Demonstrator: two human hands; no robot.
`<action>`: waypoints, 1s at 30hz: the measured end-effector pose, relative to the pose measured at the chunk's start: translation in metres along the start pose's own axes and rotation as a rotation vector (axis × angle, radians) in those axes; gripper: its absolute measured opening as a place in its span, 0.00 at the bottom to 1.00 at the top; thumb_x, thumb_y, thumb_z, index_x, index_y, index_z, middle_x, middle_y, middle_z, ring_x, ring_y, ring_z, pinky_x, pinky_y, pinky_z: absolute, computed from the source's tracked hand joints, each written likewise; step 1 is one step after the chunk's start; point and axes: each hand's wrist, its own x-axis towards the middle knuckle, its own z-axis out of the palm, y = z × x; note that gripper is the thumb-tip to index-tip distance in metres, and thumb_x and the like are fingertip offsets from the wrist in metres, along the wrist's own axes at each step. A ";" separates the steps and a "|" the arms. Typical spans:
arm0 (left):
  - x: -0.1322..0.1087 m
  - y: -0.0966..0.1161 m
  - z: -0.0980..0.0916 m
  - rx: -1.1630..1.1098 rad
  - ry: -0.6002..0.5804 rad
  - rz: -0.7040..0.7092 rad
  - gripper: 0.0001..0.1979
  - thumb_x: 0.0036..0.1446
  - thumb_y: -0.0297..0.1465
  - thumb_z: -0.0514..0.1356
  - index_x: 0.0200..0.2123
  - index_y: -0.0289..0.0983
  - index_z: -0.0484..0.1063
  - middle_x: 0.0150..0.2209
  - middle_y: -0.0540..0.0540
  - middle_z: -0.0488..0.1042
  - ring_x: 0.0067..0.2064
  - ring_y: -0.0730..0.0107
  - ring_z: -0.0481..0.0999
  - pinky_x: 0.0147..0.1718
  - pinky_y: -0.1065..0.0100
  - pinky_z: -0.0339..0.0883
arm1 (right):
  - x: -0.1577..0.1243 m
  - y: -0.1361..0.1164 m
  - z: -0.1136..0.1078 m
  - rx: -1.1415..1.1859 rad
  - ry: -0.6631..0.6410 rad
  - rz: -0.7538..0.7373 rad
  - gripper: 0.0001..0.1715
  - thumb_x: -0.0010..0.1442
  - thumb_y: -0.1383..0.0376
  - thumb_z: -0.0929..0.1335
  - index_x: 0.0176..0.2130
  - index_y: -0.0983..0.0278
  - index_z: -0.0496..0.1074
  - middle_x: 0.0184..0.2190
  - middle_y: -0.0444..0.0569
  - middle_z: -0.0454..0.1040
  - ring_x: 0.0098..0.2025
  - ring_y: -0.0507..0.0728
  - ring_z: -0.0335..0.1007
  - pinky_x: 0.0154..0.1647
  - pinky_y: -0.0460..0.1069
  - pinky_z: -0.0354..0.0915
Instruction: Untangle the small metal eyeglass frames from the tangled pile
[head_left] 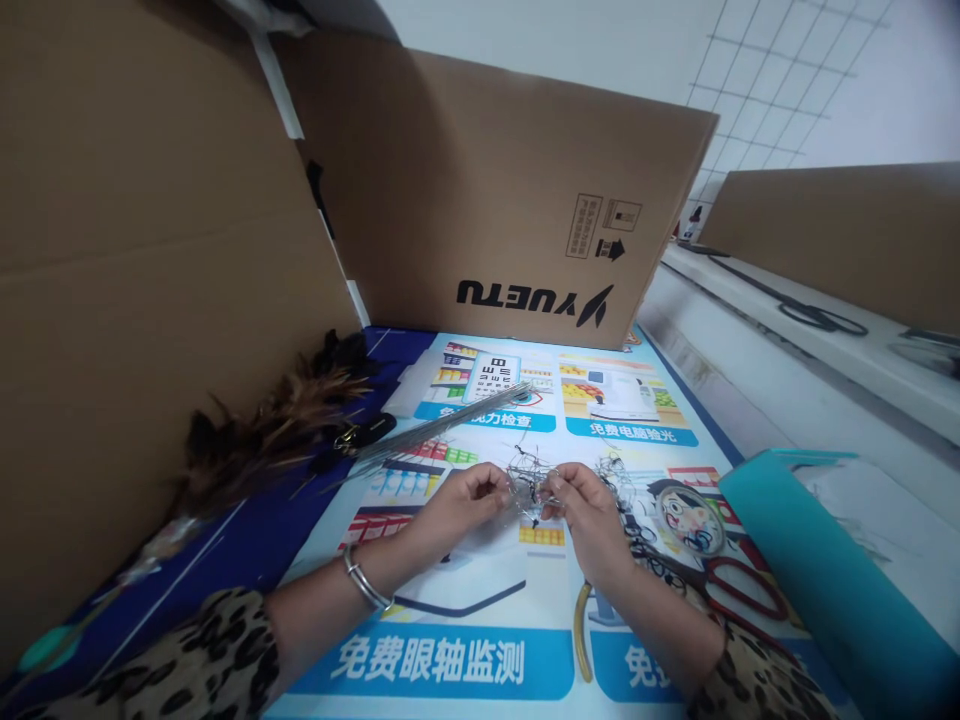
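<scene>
Left hand [471,502] and right hand [592,512] pinch opposite sides of a wire piece [529,478], fingertips closed on its thin strands, over a printed sheet [487,565]. Its loose ends could snag the wire heap [637,515] just to its right, or spring aside should either pinch slacken. Straight wires [450,420] beyond it, leftward, might roll if brushed. Cardboard panels [450,180] bound it on the far side and left, a teal box [817,560] farther right; the widest room for moving appears on its near side.
</scene>
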 end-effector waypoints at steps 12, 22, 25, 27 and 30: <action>0.000 0.001 0.004 -0.125 -0.056 -0.053 0.09 0.49 0.31 0.62 0.31 0.36 0.63 0.24 0.54 0.64 0.21 0.80 0.61 0.22 0.74 0.54 | -0.003 -0.006 0.004 -0.038 -0.025 -0.003 0.08 0.56 0.60 0.67 0.31 0.62 0.67 0.26 0.43 0.70 0.26 0.51 0.65 0.28 0.47 0.62; -0.003 0.012 0.007 -0.134 -0.005 -0.089 0.08 0.46 0.31 0.64 0.28 0.34 0.68 0.22 0.53 0.65 0.23 0.79 0.59 0.22 0.74 0.49 | -0.002 -0.006 0.005 -0.020 -0.035 0.026 0.07 0.52 0.63 0.69 0.30 0.62 0.67 0.25 0.41 0.68 0.26 0.50 0.62 0.28 0.45 0.62; -0.004 0.010 0.007 -0.143 0.013 -0.092 0.08 0.48 0.32 0.64 0.28 0.34 0.69 0.20 0.54 0.63 0.22 0.79 0.58 0.21 0.73 0.47 | -0.003 -0.007 0.006 -0.023 -0.037 0.032 0.08 0.51 0.62 0.69 0.29 0.62 0.66 0.25 0.41 0.67 0.26 0.50 0.62 0.28 0.45 0.61; -0.005 0.010 0.007 -0.198 -0.018 -0.105 0.08 0.49 0.32 0.63 0.30 0.33 0.70 0.19 0.53 0.63 0.21 0.79 0.57 0.21 0.73 0.45 | -0.003 -0.007 0.006 -0.021 -0.047 0.027 0.08 0.52 0.62 0.69 0.29 0.62 0.66 0.25 0.42 0.67 0.26 0.50 0.62 0.28 0.45 0.61; -0.008 0.011 0.009 -0.328 -0.094 -0.138 0.07 0.51 0.32 0.61 0.32 0.33 0.70 0.18 0.53 0.62 0.20 0.79 0.56 0.20 0.72 0.44 | -0.003 -0.008 0.006 -0.023 -0.063 0.019 0.08 0.52 0.63 0.69 0.29 0.63 0.66 0.24 0.41 0.67 0.26 0.50 0.61 0.28 0.45 0.60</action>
